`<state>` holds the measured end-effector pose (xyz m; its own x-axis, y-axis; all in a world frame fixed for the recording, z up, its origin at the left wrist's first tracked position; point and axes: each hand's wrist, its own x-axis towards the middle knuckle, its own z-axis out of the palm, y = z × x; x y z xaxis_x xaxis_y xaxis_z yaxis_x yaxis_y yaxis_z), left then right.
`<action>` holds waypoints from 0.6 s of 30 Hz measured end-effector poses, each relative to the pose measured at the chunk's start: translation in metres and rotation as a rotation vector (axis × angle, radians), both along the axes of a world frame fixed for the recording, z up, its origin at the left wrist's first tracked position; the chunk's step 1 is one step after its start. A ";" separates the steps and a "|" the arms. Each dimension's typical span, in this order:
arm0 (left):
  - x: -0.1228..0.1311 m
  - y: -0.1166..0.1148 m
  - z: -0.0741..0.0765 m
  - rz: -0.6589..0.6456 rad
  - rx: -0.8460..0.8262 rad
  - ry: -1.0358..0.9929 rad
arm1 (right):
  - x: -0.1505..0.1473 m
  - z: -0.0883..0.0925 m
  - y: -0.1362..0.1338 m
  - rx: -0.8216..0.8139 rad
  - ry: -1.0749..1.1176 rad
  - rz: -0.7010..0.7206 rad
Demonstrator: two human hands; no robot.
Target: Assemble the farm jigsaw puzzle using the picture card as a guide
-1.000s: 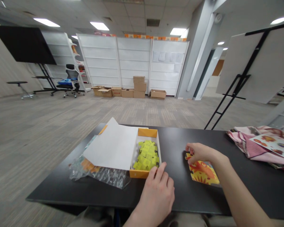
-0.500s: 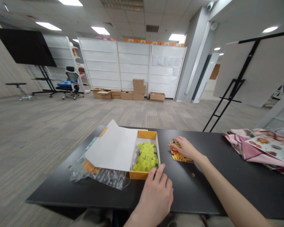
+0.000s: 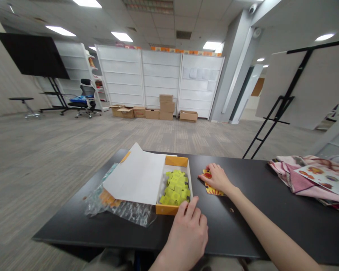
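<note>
My left hand (image 3: 190,230) is at the front right corner of an orange-and-white cardboard box (image 3: 166,209), its bent fingers closed against the corner. Yellow-green jigsaw pieces (image 3: 175,187) lie heaped in that box, and its white lid (image 3: 138,177) is folded out to the left. To the right of the box, my right hand (image 3: 218,177) lies over a patch of joined, red and yellow jigsaw pieces (image 3: 213,190), fingers stretched out on top. The hand hides part of the patch. A tiny light-coloured scrap (image 3: 231,210) sits on the table below it.
A clear plastic bag (image 3: 132,213) with orange pieces (image 3: 109,198) lies partly under the lid on the black table (image 3: 135,237). Pink cloth (image 3: 296,184) with a printed sheet (image 3: 324,178) on it occupies the right end. Beyond the table stands a black-framed easel (image 3: 282,98).
My right hand has shifted slightly over the red and yellow pieces, its fingertips now covering their left edge. My left hand stays at the box corner. The view has moved a little.
</note>
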<state>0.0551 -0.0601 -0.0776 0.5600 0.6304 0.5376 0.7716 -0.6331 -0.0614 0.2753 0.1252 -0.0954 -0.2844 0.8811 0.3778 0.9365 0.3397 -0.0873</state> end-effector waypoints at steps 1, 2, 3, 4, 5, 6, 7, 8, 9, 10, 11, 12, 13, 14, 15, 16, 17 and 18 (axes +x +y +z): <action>0.000 0.000 0.000 0.000 -0.002 0.001 | 0.000 0.001 -0.001 0.004 0.010 -0.003; 0.000 0.000 0.000 0.000 -0.002 0.001 | -0.001 0.002 -0.002 0.010 0.019 -0.007; 0.000 0.000 0.000 -0.001 0.000 0.001 | -0.001 0.003 -0.003 0.019 0.023 -0.013; 0.000 0.000 0.000 -0.001 0.003 0.000 | -0.002 0.005 -0.004 0.033 0.021 -0.019; 0.000 0.000 0.000 -0.001 0.005 -0.001 | -0.003 0.007 -0.006 0.052 0.015 -0.021; 0.000 0.001 0.000 0.000 0.007 -0.002 | -0.005 0.010 -0.007 0.072 0.005 -0.017; 0.000 0.001 0.000 0.000 0.008 -0.004 | -0.006 0.012 -0.008 0.089 -0.009 -0.004; 0.000 0.001 0.000 0.001 0.008 -0.006 | -0.006 0.014 -0.009 0.101 -0.023 0.018; 0.000 0.001 0.000 0.003 0.007 -0.008 | -0.006 0.017 -0.010 0.103 -0.033 0.049; 0.000 0.001 0.000 0.002 0.007 -0.010 | -0.005 0.019 -0.010 0.092 -0.033 0.087; 0.000 0.001 0.000 0.001 0.008 -0.012 | -0.003 0.022 -0.009 0.066 -0.019 0.128; 0.000 0.001 0.000 -0.001 0.011 -0.014 | -0.001 0.025 -0.009 0.026 0.010 0.169; 0.000 0.001 -0.001 -0.003 0.014 -0.014 | 0.003 0.029 -0.009 -0.025 0.050 0.209; 0.000 0.002 -0.001 -0.007 0.019 -0.013 | 0.006 0.033 -0.009 -0.084 0.094 0.247; -0.001 0.002 -0.001 -0.010 0.024 -0.011 | 0.011 0.037 -0.010 -0.145 0.136 0.280; -0.001 0.002 -0.002 -0.012 0.027 -0.008 | 0.015 0.042 -0.011 -0.200 0.171 0.306; -0.001 0.001 -0.002 -0.014 0.028 -0.006 | 0.018 0.047 -0.013 -0.246 0.197 0.323; 0.000 0.001 -0.002 -0.014 0.029 -0.007 | 0.021 0.052 -0.015 -0.281 0.213 0.332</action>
<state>0.0547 -0.0588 -0.0800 0.5648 0.6070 0.5591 0.7634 -0.6416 -0.0746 0.2963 0.1103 -0.0436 -0.5099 0.8319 0.2189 0.7325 0.5533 -0.3965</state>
